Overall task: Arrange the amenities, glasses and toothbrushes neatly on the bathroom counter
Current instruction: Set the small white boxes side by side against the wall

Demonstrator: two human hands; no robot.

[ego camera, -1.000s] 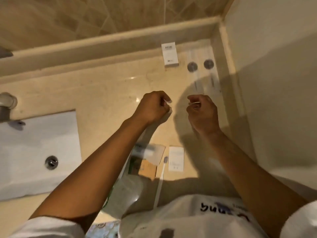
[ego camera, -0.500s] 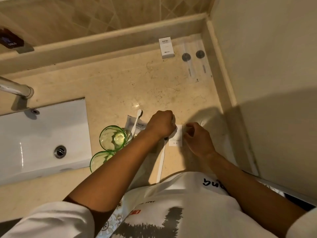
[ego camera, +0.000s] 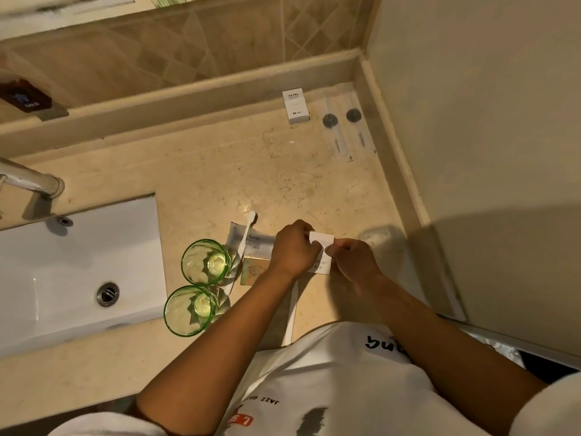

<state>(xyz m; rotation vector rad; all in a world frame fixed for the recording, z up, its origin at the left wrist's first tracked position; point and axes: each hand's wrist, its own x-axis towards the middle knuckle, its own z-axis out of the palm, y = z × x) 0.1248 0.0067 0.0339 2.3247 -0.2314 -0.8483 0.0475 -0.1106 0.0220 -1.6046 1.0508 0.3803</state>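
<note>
1. At far left, a white rectangular ceramic sink (ego camera: 78,262) sits sunk into the beige marble counter (ego camera: 220,171), its basin holding nothing but the drain.
2. Just right of the sink, two green-tinted drinking glasses (ego camera: 206,262) stand upright side by side, each apparently with a folded pale liner inside; the pairing suggests a set already grouped.
3. A white toothbrush (ego camera: 246,234) lies across a flat grey sachet (ego camera: 251,240) behind the glasses, likely awaiting straightening.
4. The left hand (ego camera: 294,251) and right hand (ego camera: 353,261) pinch opposite edges of a small white paper packet (ego camera: 322,247) near the counter's front, fingers clamped on it, seemingly to square it up.
5. At far right, a white hotel amenity box (ego camera: 295,106) and two clear-wrapped items (ego camera: 342,127) lie aligned against the back corner.
</note>
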